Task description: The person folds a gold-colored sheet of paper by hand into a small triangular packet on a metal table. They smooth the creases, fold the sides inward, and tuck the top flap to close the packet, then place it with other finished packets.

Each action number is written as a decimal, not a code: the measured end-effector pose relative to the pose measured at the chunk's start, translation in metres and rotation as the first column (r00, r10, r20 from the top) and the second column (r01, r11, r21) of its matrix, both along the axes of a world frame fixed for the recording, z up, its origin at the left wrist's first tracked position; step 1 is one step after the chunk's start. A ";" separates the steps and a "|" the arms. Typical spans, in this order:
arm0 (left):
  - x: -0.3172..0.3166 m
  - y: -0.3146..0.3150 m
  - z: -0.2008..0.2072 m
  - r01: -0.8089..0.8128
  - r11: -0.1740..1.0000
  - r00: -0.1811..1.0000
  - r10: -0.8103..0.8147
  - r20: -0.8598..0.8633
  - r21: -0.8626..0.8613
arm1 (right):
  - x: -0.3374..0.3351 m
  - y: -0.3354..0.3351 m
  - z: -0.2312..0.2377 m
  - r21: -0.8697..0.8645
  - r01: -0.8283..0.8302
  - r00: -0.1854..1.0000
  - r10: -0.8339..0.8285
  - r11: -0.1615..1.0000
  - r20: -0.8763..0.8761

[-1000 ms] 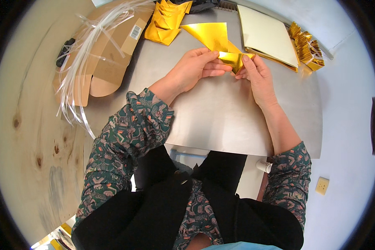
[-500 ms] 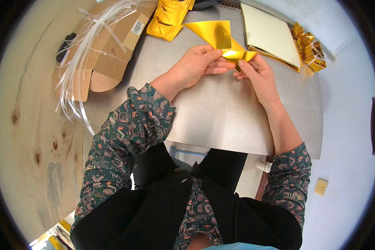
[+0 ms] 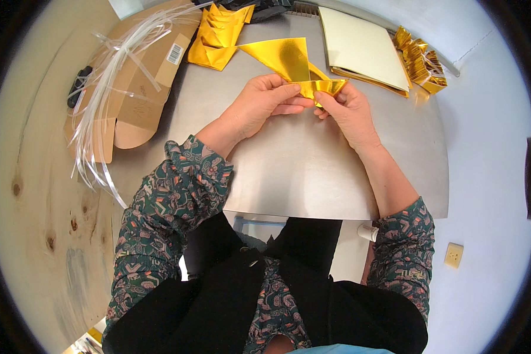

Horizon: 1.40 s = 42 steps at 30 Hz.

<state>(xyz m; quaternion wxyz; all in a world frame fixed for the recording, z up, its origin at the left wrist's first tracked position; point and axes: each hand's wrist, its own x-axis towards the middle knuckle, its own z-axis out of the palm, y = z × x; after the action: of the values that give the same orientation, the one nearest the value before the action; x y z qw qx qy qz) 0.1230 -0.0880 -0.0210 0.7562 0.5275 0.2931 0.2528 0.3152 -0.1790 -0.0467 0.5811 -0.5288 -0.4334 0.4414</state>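
Between both hands, above the metal table (image 3: 312, 171), is a sheet of shiny gold foil paper (image 3: 283, 56) with a folded band along its lower edge. My left hand (image 3: 265, 103) pinches the fold at its left part, thumb on top and fingers behind. At the right end of the same fold, my right hand (image 3: 345, 109) grips the paper between thumb and fingers. A broad pointed flap stands up beyond my left hand. The fingertips behind the paper are partly hidden.
At the left, white ribbon strips (image 3: 109, 76) drape over an open cardboard box (image 3: 138, 112). Folded gold pieces (image 3: 218, 35) lie at the back. A stack of cream-backed sheets (image 3: 366, 47) and bundled gold foil pieces (image 3: 422, 62) sit back right. A wall outlet (image 3: 454, 255) is at the right.
My view has shifted, so the table things sit a little further left in the picture. Both hands keep hold of the gold paper, and its folded band looks slightly more tilted.
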 end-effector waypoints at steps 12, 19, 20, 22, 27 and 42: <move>0.002 -0.001 0.002 -0.036 0.999 0.999 0.037 0.030 -0.040 | -0.001 -0.002 0.001 0.087 -0.002 0.998 0.007 0.996 -0.057; 0.001 0.002 0.001 -0.003 0.998 0.999 0.005 0.042 -0.068 | 0.000 -0.002 -0.002 0.088 0.021 0.999 -0.018 0.996 -0.038; 0.001 0.002 0.001 0.003 0.998 0.999 0.000 0.044 -0.070 | 0.001 -0.001 -0.002 0.088 0.026 0.999 -0.024 0.996 -0.034; 0.001 0.002 0.000 0.005 0.997 0.999 -0.002 0.047 -0.071 | 0.001 -0.001 -0.003 0.089 0.032 0.999 -0.029 0.996 -0.036; 0.001 0.003 -0.001 0.003 0.998 0.999 0.001 0.053 -0.070 | 0.002 -0.001 -0.003 0.077 0.031 0.998 -0.027 0.997 -0.060; 0.000 0.008 -0.006 0.071 0.995 0.994 -0.065 0.088 -0.073 | 0.008 -0.001 -0.004 0.096 0.002 0.986 0.015 0.995 -0.169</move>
<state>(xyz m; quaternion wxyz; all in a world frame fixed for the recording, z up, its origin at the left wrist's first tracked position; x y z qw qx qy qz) 0.1229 -0.0804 -0.0270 0.7957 0.4970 0.2518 0.2377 0.3233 -0.1803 -0.0509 0.6392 -0.4594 -0.4049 0.4653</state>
